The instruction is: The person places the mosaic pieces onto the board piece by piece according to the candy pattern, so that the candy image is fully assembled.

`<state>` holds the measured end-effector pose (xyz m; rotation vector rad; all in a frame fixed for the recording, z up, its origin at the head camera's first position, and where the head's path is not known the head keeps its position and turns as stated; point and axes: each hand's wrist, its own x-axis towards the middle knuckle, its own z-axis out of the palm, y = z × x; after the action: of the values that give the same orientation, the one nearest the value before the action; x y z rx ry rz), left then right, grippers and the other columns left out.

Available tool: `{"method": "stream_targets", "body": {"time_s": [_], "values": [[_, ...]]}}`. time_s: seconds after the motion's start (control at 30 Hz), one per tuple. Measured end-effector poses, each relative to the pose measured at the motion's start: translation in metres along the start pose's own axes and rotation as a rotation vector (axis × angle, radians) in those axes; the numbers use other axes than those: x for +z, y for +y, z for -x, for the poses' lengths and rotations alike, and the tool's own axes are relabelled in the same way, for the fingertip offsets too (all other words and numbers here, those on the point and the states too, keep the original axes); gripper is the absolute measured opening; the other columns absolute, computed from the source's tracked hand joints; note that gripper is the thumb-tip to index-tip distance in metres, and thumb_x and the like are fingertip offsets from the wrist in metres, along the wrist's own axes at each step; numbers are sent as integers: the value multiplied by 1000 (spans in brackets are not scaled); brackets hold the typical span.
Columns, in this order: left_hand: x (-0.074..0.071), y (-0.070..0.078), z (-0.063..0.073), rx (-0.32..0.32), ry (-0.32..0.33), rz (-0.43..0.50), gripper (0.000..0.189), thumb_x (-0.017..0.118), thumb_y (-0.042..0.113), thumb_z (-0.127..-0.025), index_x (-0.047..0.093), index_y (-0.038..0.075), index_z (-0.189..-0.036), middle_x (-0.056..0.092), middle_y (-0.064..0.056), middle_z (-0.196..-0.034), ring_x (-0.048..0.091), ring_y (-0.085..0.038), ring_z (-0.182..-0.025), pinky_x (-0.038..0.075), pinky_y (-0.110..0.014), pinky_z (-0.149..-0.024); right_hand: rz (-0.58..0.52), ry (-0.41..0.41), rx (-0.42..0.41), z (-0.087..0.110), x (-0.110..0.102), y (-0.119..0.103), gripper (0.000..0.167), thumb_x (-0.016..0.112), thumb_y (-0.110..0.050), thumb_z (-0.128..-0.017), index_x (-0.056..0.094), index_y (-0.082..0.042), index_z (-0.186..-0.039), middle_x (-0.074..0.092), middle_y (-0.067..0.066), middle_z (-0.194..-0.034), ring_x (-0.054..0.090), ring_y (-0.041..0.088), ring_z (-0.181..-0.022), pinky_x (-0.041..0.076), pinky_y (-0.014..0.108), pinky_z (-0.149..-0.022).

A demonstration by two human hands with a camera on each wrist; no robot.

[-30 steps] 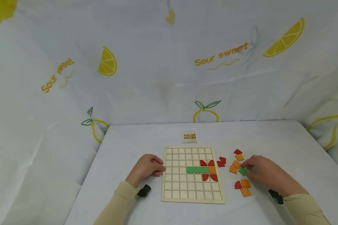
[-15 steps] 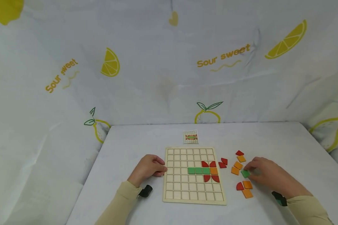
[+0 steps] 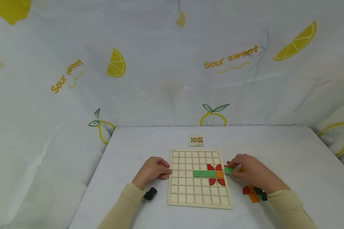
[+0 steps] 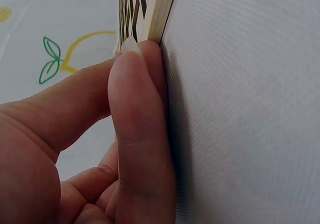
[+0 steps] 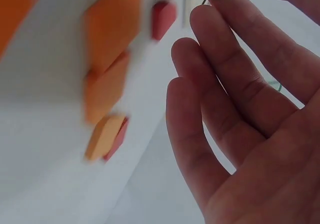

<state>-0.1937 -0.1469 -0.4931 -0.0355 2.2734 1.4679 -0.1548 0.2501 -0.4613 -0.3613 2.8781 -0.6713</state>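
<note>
A pale wooden grid board lies flat on the table. On it, several green square tiles form a row ending in an orange tile, with red quarter-round tiles above and below. My left hand holds the board's left edge between thumb and forefinger, seen close up in the left wrist view. Just off the board's right edge, my right hand pinches a green square tile between thumb and forefinger. Its other fingers are lightly bent beside the tile.
Loose orange tiles and red tiles lie right of the board, some under my right hand. Nearer me sits another small group with an orange tile. A pattern card lies behind the board. A lemon-print cloth hangs behind the table.
My right hand has brought the green tile leftward from the loose pile to beside the board. The left hand stays at the board's edge. The head view has shifted slightly.
</note>
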Motion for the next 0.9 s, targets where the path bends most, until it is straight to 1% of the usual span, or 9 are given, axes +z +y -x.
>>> {"method": "stream_targets", "body": {"time_s": [0.13,0.2,0.37,0.47,0.53,0.63,0.77,0.9], "values": [[0,0,-1,-4,1,0,27,91,11,-86,73,4,-105,79,-7,-87,76,-11,-70,65,-26,-67,-18,-7,-63,-15,8,-23,16,88,-22,-90,79,-22,-103,67,-10,-95,58,12,-90,54,30,-78],[-1,0,-1,-8,0,-2,27,91,11,-86,73,4,-105,79,-7,-87,76,-11,-69,65,-26,-67,-11,-12,-83,-22,13,-34,15,88,-24,-90,79,-24,-103,67,-11,-96,59,11,-89,55,28,-78],[0,0,-1,-16,1,2,27,91,11,-86,73,4,-105,79,-8,-87,76,-12,-69,65,-26,-67,22,-10,-158,-38,26,-59,16,88,-27,-91,79,-24,-103,68,-13,-99,61,9,-94,58,34,-88],[1,1,-1,-11,-3,13,27,91,11,-86,73,4,-105,79,-8,-87,76,-12,-69,65,-26,-67,-5,-12,-191,-42,32,-72,15,87,-25,-91,79,-22,-104,68,-11,-99,60,10,-91,58,34,-86],[3,0,-2,-7,-6,14,26,91,11,-86,73,4,-105,79,-7,-87,76,-11,-69,65,-26,-67,-17,-13,-202,-44,35,-79,15,88,-23,-91,80,-21,-104,68,-11,-98,61,10,-91,57,32,-84],[3,0,-2,-2,-6,11,26,90,12,-87,73,5,-105,79,-7,-87,75,-11,-69,64,-25,-67,-15,-14,-202,-45,42,-89,15,88,-23,-91,81,-20,-104,68,-11,-99,61,10,-92,58,33,-85],[2,0,0,6,1,3,26,90,13,-87,73,5,-105,79,-7,-86,74,-11,-69,64,-25,-66,22,-20,-182,-47,50,-100,15,89,-27,-92,80,-23,-103,66,-14,-98,59,7,-93,58,35,-89],[-1,-1,1,11,1,-1,26,90,14,-87,74,5,-105,79,-6,-86,75,-11,-69,63,-25,-66,43,-21,-154,-50,57,-107,16,90,-29,-90,80,-23,-101,64,-15,-96,57,5,-91,59,35,-89]]}}
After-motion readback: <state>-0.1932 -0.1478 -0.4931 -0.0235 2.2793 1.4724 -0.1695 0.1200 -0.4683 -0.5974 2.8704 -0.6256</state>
